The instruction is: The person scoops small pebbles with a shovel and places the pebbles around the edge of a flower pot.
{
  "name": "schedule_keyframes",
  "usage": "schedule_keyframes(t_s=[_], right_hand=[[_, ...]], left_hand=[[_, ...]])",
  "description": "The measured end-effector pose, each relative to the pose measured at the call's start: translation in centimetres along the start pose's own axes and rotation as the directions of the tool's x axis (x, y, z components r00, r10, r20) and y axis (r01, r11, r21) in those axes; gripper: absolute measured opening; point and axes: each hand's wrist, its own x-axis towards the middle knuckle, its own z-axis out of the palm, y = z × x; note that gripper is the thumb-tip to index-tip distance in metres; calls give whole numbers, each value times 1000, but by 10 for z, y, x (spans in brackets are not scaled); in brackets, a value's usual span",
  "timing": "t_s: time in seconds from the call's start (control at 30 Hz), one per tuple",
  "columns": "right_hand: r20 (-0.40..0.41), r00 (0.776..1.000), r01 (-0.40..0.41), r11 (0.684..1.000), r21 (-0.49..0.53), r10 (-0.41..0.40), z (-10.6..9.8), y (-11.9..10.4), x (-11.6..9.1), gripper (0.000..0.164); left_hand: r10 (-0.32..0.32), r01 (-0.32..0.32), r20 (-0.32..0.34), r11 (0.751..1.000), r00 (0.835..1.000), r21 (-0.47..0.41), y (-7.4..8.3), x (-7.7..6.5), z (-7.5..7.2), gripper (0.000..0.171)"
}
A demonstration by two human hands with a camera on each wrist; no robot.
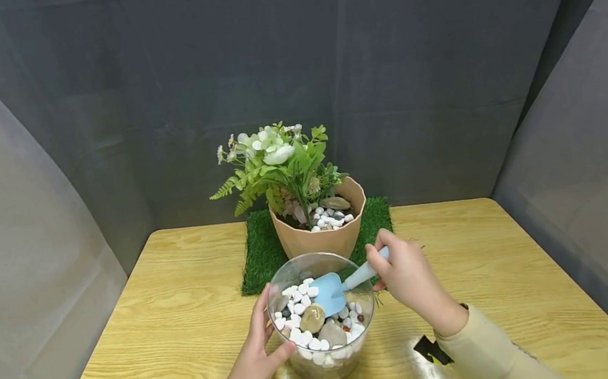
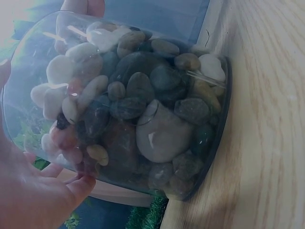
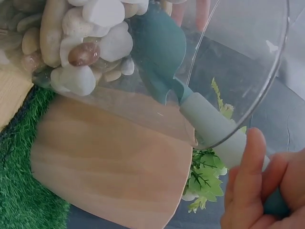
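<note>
A clear round container (image 1: 323, 369) stands on the table, part filled with white, grey and brown pebbles (image 2: 164, 133). My left hand (image 1: 255, 355) holds its left side, thumb near the front rim and fingers round the far side. In my right hand (image 1: 407, 271) is the handle of a small blue shovel (image 1: 328, 292), gripped over the container's right rim. The shovel's blade (image 3: 164, 47) lies inside, against the pebbles, its tip hidden among them in the right wrist view.
Behind the container, a peach flowerpot (image 1: 315, 241) with white flowers (image 1: 272, 146), green leaves and pebbles stands on a green turf mat (image 1: 261, 256). A small black piece (image 1: 432, 350) lies near the right sleeve. Grey cloth (image 1: 409, 79) hangs around the wooden table (image 1: 174, 326).
</note>
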Motion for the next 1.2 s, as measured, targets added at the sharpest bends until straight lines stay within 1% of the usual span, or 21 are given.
schedule_keyframes(t_s=[0.17, 0.53, 0.67, 0.8, 1.07, 1.2], right_hand=[[-8, 1000, -1, 1000, 22, 1, 2, 1, -1, 24], [-37, 999, 32, 995, 91, -29, 5, 7, -3, 23], [-45, 999, 24, 995, 100, -19, 6, 7, -3, 23], [-56, 998, 21, 995, 100, -15, 8, 7, -3, 24], [-67, 998, 16, 994, 110, -9, 8, 7, -4, 24], [-76, 997, -2, 992, 128, 12, 9, 9, -4, 25]], left_hand=[[7, -7, -2, 1000, 1000, -6, -1, 0, 0, 101], [-23, 23, -8, 1000, 1000, -8, 0, 1, 1, 101], [-34, 34, -10, 999, 999, 5, 1, 1, 0, 102], [-30, 30, -8, 1000, 1000, 10, 1, 1, -1, 102], [-21, 21, -2, 1000, 1000, -7, 1, 0, -1, 101], [-23, 23, 3, 1000, 1000, -11, 1, 0, -1, 101]])
